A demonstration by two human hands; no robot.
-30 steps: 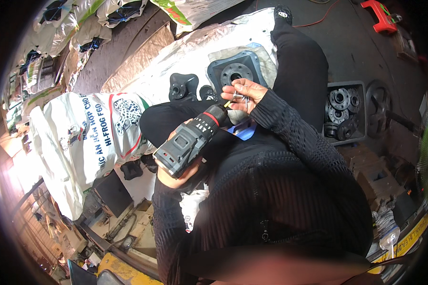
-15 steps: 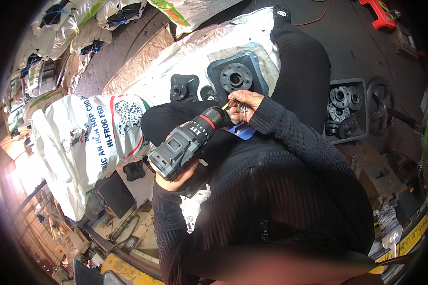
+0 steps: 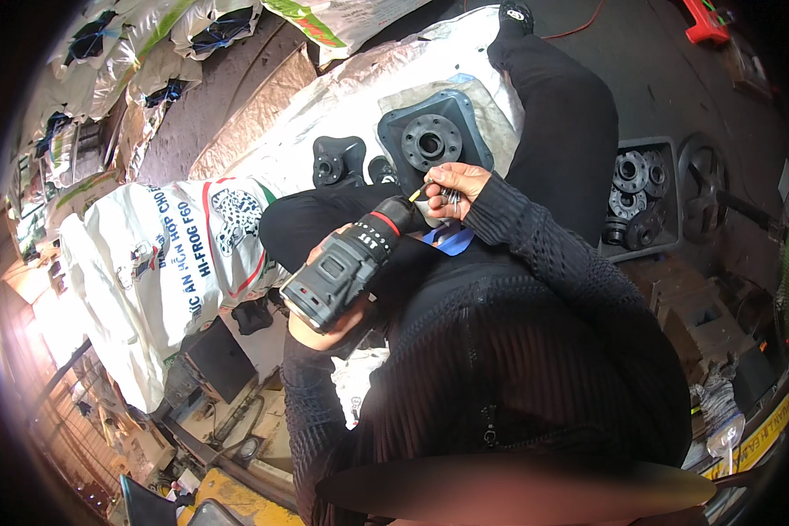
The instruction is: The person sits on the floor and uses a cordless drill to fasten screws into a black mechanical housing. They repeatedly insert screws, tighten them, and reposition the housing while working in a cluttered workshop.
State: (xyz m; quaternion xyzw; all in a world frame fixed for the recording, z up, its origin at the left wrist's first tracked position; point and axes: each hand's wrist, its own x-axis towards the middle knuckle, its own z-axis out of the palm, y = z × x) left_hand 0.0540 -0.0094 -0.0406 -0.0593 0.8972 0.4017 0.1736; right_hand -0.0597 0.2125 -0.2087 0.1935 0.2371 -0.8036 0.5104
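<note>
My left hand (image 3: 324, 333) is wrapped round a black and grey cordless drill (image 3: 337, 272) with a red ring, held over my lap. From its chuck a short bit with a yellowish tip (image 3: 417, 194) points up and right. At that tip, the closed fingers of my right hand (image 3: 466, 182) hold several small metal screws (image 3: 449, 195); their exact kind is hard to make out. Just beyond my hands lies a dark square housing (image 3: 393, 131) with a round bolt-holed flange (image 3: 431, 143) on top. A smaller dark flanged part (image 3: 335, 165) sits to its left.
On the right, a grey crate (image 3: 673, 167) holds several round metal flanges (image 3: 629, 171), with a dark wheel (image 3: 703, 184) beside it. A large white sack (image 3: 180, 263) stands left of my knee. White sheeting (image 3: 351, 101) covers the floor ahead. A red tool (image 3: 705, 24) lies far right.
The drill has shifted slightly right, and its bit stays by my right fingers. My right hand keeps its hold on the screws. The view has tilted a little.
</note>
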